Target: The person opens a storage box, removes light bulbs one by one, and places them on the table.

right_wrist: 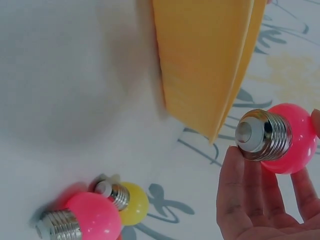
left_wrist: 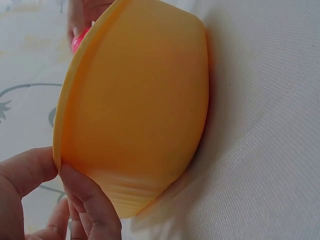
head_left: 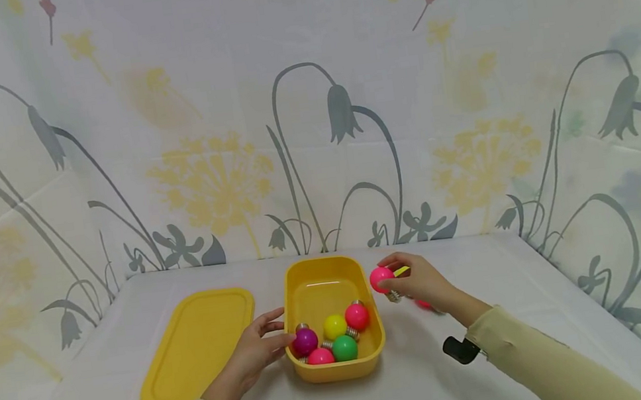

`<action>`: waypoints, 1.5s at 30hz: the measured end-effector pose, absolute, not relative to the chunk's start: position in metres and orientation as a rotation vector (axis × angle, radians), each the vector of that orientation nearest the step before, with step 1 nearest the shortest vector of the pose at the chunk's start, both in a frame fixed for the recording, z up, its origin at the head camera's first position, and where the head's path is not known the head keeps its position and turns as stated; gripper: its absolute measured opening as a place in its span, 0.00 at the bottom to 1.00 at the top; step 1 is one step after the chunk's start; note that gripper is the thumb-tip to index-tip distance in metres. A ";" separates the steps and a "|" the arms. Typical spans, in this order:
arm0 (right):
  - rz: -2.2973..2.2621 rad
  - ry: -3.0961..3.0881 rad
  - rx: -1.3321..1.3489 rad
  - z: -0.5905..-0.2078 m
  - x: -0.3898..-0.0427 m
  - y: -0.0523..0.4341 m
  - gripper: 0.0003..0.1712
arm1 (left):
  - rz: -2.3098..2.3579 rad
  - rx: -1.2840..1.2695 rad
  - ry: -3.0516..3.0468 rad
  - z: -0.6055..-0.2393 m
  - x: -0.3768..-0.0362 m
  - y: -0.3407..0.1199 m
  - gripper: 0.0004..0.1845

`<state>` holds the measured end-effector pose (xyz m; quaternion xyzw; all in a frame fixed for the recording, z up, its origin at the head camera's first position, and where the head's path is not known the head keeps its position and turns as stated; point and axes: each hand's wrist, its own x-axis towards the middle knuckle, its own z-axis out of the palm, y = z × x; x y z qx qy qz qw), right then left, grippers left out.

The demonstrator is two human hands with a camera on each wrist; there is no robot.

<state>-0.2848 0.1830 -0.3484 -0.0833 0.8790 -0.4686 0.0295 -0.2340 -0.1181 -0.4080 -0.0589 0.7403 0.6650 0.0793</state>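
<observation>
My left hand [head_left: 255, 351] pinches the left rim of a yellow plastic box [head_left: 341, 371], thumb on top and fingers outside, as the left wrist view shows. Inside the box lie several light bulbs: a purple bulb [head_left: 304, 341], a yellow bulb [head_left: 335, 326], a green bulb [head_left: 345, 348] and pink ones. My right hand [head_left: 420, 280] grips a pink light bulb [right_wrist: 296, 137] by its round globe, just right of the box's rim. Its silver screw base sticks out from the fingers.
On the table right of the box lie another pink bulb [right_wrist: 95, 215] and a yellow bulb [right_wrist: 134, 202], partly hidden by my right hand in the head view. A flat yellow lid [head_left: 195, 349] lies left of the box. A flower-patterned cloth [head_left: 316, 160] hangs behind.
</observation>
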 end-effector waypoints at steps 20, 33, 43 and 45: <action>-1.417 2.806 -0.254 -0.356 -0.281 0.217 0.25 | 2.003 -0.173 2.219 -0.408 -0.234 -0.117 0.31; -1.404 2.810 -0.180 -0.358 -0.279 0.236 0.27 | 2.009 -0.174 2.217 -0.408 -0.235 -0.117 0.31; -1.421 2.829 -0.187 -0.367 -0.278 0.251 0.26 | 2.010 -0.175 2.208 -0.410 -0.235 -0.117 0.31; -1.423 2.828 -0.180 -0.369 -0.279 0.254 0.26 | 2.011 -0.180 2.206 -0.410 -0.235 -0.117 0.31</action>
